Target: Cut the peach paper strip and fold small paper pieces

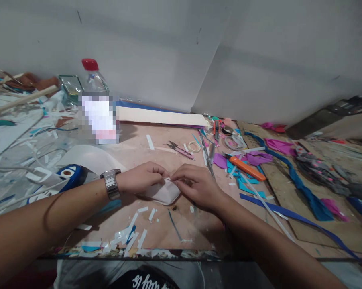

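Left of the orange cutter (247,168) on the tabletop (199,224), the left hand (145,178) and right hand (199,186) pinch the white piece (165,194), grip closed at its far edge. Apparently this edge is being worked; the next move likely calls for steady pinching.

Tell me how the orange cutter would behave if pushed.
The orange cutter looks straight and solid, so it would probably move as one stiff piece. Its long, flattish-looking handle suggests sliding rather than rolling. Lying among blue scraps, it might drag some along.
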Tool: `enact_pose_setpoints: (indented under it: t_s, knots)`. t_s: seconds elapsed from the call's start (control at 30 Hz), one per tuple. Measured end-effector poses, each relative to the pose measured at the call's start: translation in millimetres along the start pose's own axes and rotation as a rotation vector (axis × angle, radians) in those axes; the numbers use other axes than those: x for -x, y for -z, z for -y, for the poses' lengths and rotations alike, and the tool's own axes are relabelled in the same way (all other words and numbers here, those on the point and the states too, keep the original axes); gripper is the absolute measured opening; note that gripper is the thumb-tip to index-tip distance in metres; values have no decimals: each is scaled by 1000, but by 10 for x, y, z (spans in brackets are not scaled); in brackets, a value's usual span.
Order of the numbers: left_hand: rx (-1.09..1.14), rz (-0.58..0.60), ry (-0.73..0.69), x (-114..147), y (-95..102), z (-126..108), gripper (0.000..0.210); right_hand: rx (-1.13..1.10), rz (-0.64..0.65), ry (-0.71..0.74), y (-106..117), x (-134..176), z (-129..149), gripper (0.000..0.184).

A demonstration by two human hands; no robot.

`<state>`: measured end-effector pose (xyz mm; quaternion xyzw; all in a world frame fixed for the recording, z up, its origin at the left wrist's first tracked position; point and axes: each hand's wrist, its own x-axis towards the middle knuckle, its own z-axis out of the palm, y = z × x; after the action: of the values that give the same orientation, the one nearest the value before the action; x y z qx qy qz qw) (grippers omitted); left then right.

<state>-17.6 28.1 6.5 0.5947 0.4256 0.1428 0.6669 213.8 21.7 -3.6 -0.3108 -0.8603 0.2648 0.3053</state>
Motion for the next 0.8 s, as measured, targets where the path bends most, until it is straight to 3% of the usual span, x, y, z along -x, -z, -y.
enact_pose_setpoints:
  t_s: [0.27, 0.47, 0.8]
  knots:
    - [-81, 72, -157, 9, 11, 39, 21, -20, -5, 13, 14, -6, 15, 22]
    - [-28, 86, -61, 48, 7, 19, 17, 11, 5, -35, 27, 7, 20, 16]
    - [17, 56, -9, 21, -13, 10, 13, 16, 10, 42, 28, -13, 29, 22]
